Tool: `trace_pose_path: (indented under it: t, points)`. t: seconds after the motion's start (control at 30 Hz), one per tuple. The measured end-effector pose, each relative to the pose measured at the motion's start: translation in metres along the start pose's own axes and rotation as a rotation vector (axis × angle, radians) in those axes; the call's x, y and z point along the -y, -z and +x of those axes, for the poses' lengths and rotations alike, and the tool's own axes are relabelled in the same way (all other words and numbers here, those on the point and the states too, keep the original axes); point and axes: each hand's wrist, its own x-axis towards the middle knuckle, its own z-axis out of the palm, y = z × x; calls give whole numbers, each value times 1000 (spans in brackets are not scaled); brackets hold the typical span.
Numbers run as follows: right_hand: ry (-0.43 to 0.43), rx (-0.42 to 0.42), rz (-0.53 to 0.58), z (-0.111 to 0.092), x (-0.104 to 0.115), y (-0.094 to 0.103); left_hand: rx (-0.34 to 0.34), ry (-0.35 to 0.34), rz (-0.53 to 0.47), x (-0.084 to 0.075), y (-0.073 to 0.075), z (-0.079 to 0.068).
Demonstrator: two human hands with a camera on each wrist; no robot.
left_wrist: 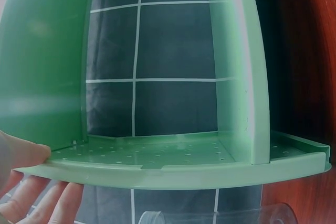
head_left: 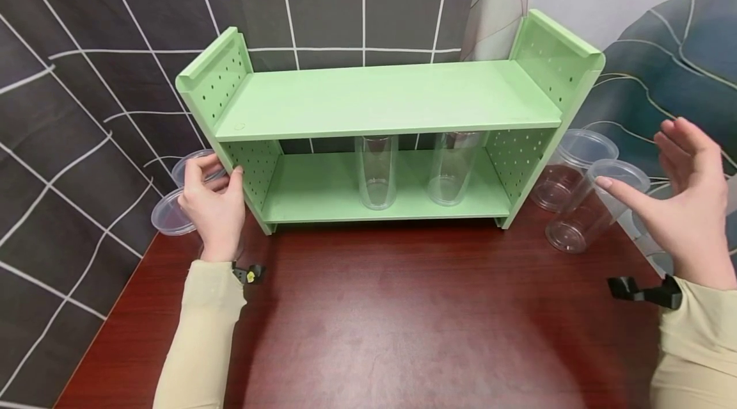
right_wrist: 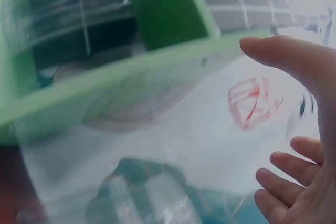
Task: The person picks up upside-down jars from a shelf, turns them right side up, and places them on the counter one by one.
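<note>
A light green two-tier shelf [head_left: 380, 98] stands on the table, with two clear jars [head_left: 377, 175] upright on its lower board. My left hand [head_left: 214, 210] pinches the front edge of the shelf's left side panel. In the left wrist view, the thumb of the left hand [left_wrist: 31, 182] lies on one face of the panel [left_wrist: 157, 177] and the fingers on the other. My right hand [head_left: 688, 204] is raised at the right with thumb and fingers spread. Close by its thumb stands a tall clear jar [head_left: 581, 217]. In the right wrist view, the right hand [right_wrist: 315, 72] holds nothing.
Behind the tall jar is a wider clear container [head_left: 555, 185], right of the shelf. More clear lidded containers [head_left: 173, 212] stand left of the shelf, partly hidden by my left hand. A dark cloth [head_left: 322, 12] with white grid lines hangs behind. The table [head_left: 380, 319] is reddish brown.
</note>
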Motion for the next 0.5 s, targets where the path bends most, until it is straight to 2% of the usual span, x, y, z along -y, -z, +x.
trace_pose_path:
  t: [0.17, 0.3, 0.43, 0.5]
  points:
    - [114, -21, 129, 0, 26, -9, 4, -7, -1, 0, 0, 0]
    - [158, -11, 176, -7, 48, -16, 6, -5, 0, -1, 0, 0]
    - [184, 18, 330, -14, 63, -25, 4, -3, 3, -1, 0, 0]
    - [197, 42, 361, -16, 69, -29, 3, -3, 3, -1, 0, 0]
